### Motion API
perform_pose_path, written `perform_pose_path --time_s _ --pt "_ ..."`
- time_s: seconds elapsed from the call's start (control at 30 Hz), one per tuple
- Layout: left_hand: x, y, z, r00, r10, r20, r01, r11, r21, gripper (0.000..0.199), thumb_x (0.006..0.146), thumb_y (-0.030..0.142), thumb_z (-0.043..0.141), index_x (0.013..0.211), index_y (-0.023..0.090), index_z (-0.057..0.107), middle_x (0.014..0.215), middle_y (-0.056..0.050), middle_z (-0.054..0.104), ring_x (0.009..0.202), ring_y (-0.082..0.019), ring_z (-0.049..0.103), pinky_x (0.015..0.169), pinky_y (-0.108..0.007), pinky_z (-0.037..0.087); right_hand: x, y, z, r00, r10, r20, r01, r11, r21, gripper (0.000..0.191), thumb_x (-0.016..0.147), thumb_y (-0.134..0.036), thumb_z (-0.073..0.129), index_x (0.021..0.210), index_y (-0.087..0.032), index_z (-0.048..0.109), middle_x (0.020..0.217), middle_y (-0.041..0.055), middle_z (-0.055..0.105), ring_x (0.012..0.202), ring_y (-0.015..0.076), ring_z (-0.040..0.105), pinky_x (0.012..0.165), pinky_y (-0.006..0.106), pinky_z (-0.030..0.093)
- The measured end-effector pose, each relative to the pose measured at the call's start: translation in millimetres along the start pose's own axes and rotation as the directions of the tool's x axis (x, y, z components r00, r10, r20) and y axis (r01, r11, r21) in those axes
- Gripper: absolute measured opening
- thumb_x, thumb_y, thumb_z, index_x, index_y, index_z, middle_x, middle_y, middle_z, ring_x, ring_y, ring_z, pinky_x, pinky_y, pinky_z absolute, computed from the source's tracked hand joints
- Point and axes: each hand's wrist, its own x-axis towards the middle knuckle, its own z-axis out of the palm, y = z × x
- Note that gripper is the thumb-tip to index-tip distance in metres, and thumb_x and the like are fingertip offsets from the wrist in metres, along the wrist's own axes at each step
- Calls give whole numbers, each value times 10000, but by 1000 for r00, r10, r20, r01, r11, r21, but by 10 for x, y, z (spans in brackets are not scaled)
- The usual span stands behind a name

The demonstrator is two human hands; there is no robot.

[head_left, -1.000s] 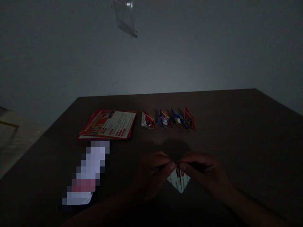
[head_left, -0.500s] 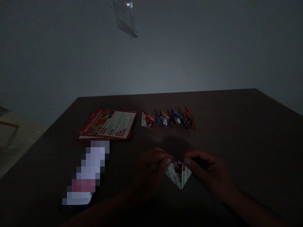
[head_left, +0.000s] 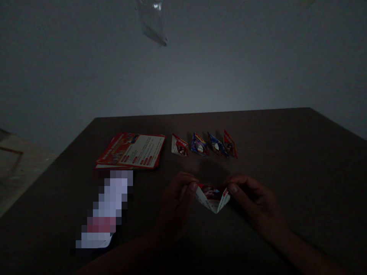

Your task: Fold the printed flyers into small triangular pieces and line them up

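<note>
Between my two hands is a folded paper boat (head_left: 212,196), printed in red and white, its middle spread apart and its lower point toward me. My left hand (head_left: 179,206) pinches its left corner between thumb and fingers. At the right corner my right hand (head_left: 255,200) grips in the same way. Beyond my hands stands a row of several small folded paper boats (head_left: 200,145), in red, white and blue. To the left lies a stack of red and white printed leaflets (head_left: 140,151).
A phone-like object (head_left: 106,214), its face blurred out, lies in front of the leaflets. The dark wooden table (head_left: 275,133) reaches back to a grey wall (head_left: 229,57). On that wall hangs a clear plastic bag (head_left: 151,23).
My hands have moved apart, drawing the folded paper's corners outward. It now looks wider and shallower, and its lower point has risen. The other things have stayed in place.
</note>
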Motion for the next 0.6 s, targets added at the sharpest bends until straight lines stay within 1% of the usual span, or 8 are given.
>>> perform_pose_path --time_s 0.17,0.3,0.5,0.6 --pt "4 -31 0 999 -14 -43 13 1000 -15 120 907 264 473 851 197 555 745 23 510 640 -111 492 580 -213 393 10 5 -12 998 -22 -57 23 1000 4 112 832 -330 638 815 -220 649 832 16 647 761 136 589 679 190 475" --pt "4 -64 -7 997 -41 -70 38 998 -50 123 909 288 473 870 205 554 756 25 513 599 -104 471 551 -213 394 12 7 -26 996 -7 -83 9 999 30 111 828 -343 643 816 -233 653 829 4 649 758 125 588 670 171 474" --pt "7 -73 -24 994 -65 -88 58 995 -81 115 927 301 466 908 221 545 683 45 481 595 -97 465 553 -195 395 14 -34 -25 992 62 -112 -51 993 105 123 804 -356 667 800 -235 650 776 -10 626 651 107 556 575 164 464" --pt "11 -89 -19 992 -73 -106 59 989 -135 116 928 310 468 914 218 537 734 39 502 604 -92 474 557 -198 407 19 -49 -22 989 62 -136 -47 993 110 136 784 -359 687 792 -228 654 771 -7 625 635 105 548 568 169 463"
